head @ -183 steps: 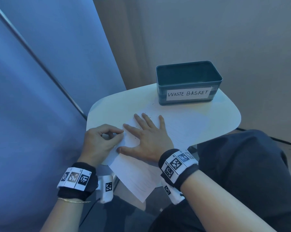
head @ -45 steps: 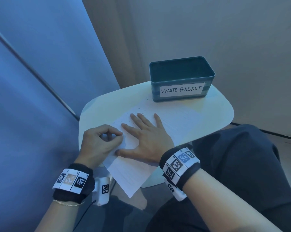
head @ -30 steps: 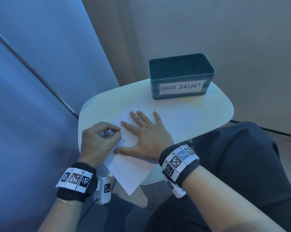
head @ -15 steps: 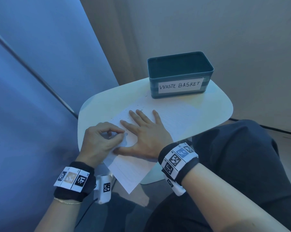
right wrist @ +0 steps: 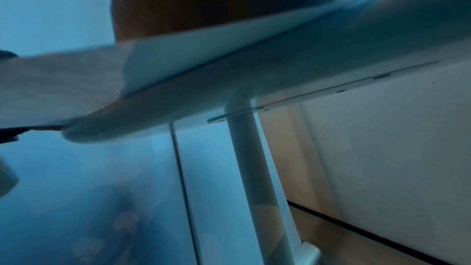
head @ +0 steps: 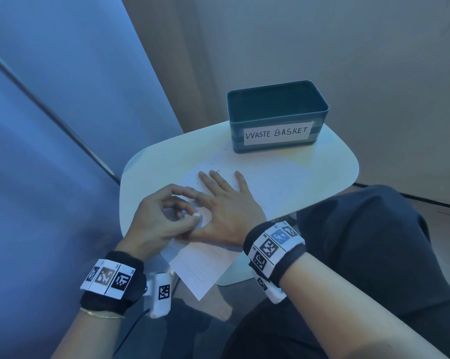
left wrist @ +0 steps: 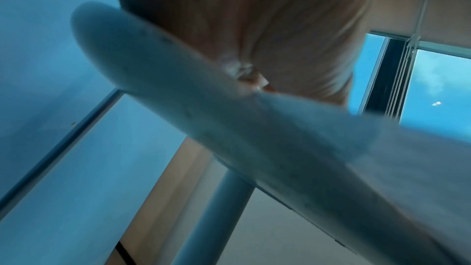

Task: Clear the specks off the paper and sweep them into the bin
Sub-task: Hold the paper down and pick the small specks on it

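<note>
Both hands are on the paper (head: 268, 182), which lies on the counter (head: 166, 161) w/ one corner hanging off the near edge. Right hand (head: 223, 203) lies flat, fingers straight, pinning the sheet. Left hand (head: 161, 218) has thumb & fingers curled, pinching a small white thing, prob. an eraser (head: 197, 216), against the sheet. Specks (head: 214, 167) sit just past the right fingertips, a few nearer the bin (head: 275, 115), which stands at the far side, labelled WASTE BASKET. To do it well: keep the sheet pinned, use short light strokes toward the bin, don't scatter bits off the counter edge.
</note>
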